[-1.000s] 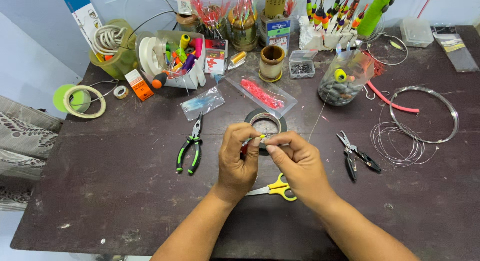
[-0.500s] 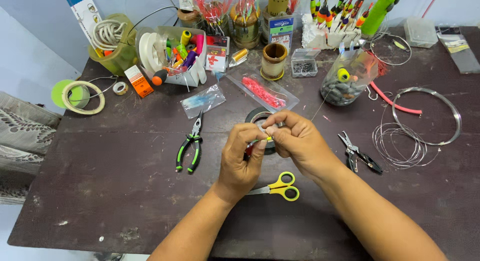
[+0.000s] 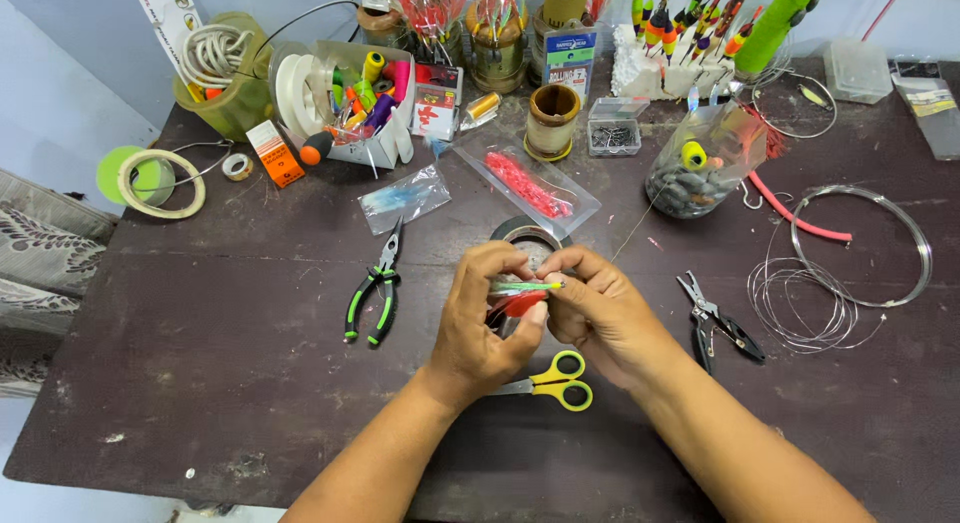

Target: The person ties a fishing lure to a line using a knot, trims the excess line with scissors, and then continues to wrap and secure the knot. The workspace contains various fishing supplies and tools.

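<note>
Item: small fishing lure (image 3: pixel 522 295), green and red, over the middle of the dark table (image 3: pixel 200 383), above a tape roll (image 3: pixel 530 233).
Left hand (image 3: pixel 485 328): pinched on the lure's left end (red tuft showing under the thumb).
Right hand (image 3: pixel 595 313): fingertips closed on the lure's right end.
Below hands: yellow-handled scissors (image 3: pixel 555 380).
Left of hands: green-handled pliers (image 3: pixel 375 288).
Right of hands: black pliers (image 3: pixel 715 318); wire coils (image 3: pixel 860 248) beyond.
Behind: bag of red beads (image 3: pixel 528 183); jar of sinkers (image 3: pixel 700 168).

My dark counter (image 3: pixel 200 383) carries green-handled pliers (image 3: pixel 372 288), yellow scissors (image 3: pixel 560 380), black pliers (image 3: pixel 718 321) and wire coils (image 3: pixel 850 253).
</note>
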